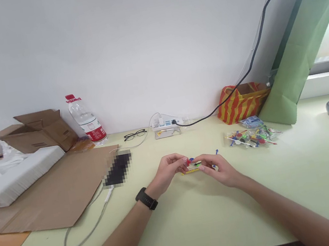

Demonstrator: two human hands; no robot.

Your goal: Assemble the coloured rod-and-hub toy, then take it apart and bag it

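Note:
My left hand, with a dark watch on its wrist, pinches a small red plastic piece between thumb and fingertips. From the other side comes my right hand; its index fingertip is at or very near the red piece, and the thumb is held apart. A yellow strip-like piece lies on the table just below the hands. Small black and green bits show between them, partly hidden by fingers. A blue arrow-like piece sits beyond my right hand.
Clear bags of colourful plastic pieces lie at right, before a red-yellow striped bag. A power strip and glasses are near the wall. Left are a phone, bottle, cardboard sheet and box.

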